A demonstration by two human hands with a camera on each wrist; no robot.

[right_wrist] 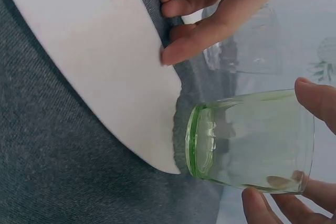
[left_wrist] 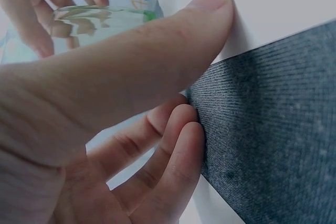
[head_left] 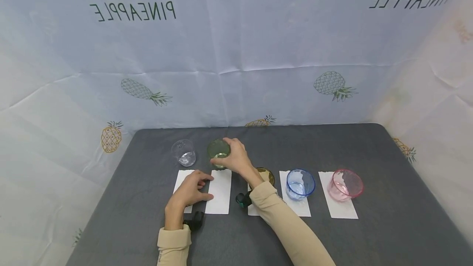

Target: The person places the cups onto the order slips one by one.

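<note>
My right hand grips a green-tinted glass near its rim, thumb on one side and fingers on the other. In the right wrist view the base of the green glass is close to the torn end of a white paper strip. My left hand rests with its thumb and index fingertip at the left edge of that same strip. Its other fingers are loosely bent beside the dark cloth, holding nothing.
A clear glass stands behind the leftmost paper strip, partly covered by my left hand. To the right, an amber glass, a blue glass and a pink glass stand on strips. The grey table meets a pineapple-print curtain.
</note>
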